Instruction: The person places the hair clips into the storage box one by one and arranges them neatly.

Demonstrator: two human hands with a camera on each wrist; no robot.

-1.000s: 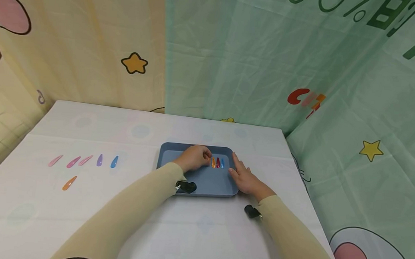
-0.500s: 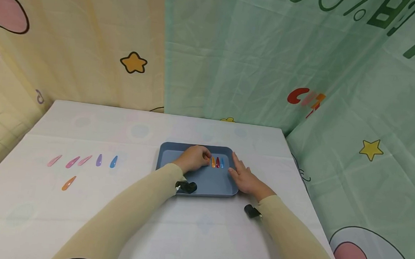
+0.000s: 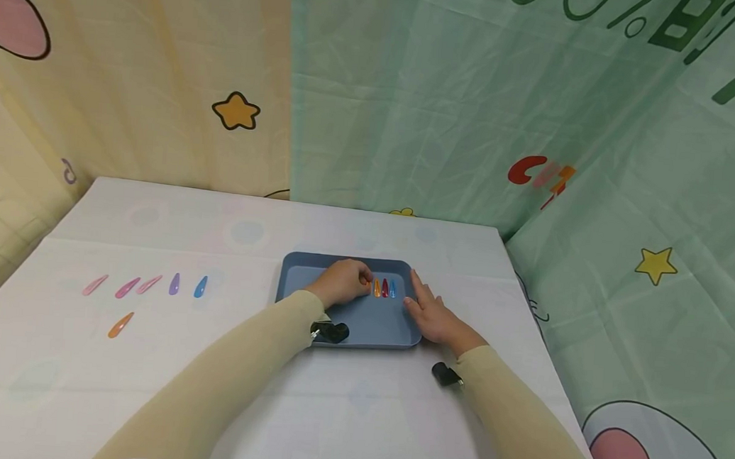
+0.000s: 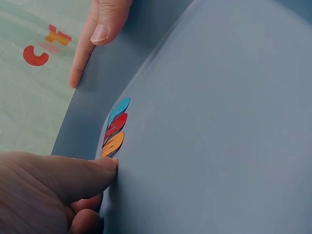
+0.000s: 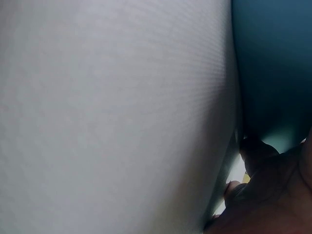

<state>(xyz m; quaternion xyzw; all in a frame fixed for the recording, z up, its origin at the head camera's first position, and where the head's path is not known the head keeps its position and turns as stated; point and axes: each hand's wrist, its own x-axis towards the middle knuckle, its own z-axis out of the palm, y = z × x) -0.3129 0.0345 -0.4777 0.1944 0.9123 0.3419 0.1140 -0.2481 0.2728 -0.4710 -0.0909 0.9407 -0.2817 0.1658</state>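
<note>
Pinching an orange clip (image 4: 116, 163), the left hand (image 3: 341, 282) is leaning over the far half of the blue-gray tray (image 3: 380, 323). Its thumb is pressing on top, fingers curling below, almost no gap; only the clip's tip is showing past the thumb. Cannot tell whether that clip is touching the tray. Just to its right, 3 more are lying side by side in the tray: yellow-orange clip (image 4: 113, 143), red clip (image 4: 115, 126), sky-blue clip (image 4: 120, 108). The right hand (image 3: 432, 316) is resting at the tray's right rim, fingers extended, thumb apart, gripping nothing.

Well to the left, 6 others are lying on the white-covered table (image 3: 302, 431): 3 pink clips (image 3: 127, 287), a purple clip (image 3: 174, 283) and a blue clip (image 3: 200, 287) forming a loose row, a loose orange clip (image 3: 120, 324) lying nearer. Printed curtains (image 3: 375, 116) are hanging along the far side.
</note>
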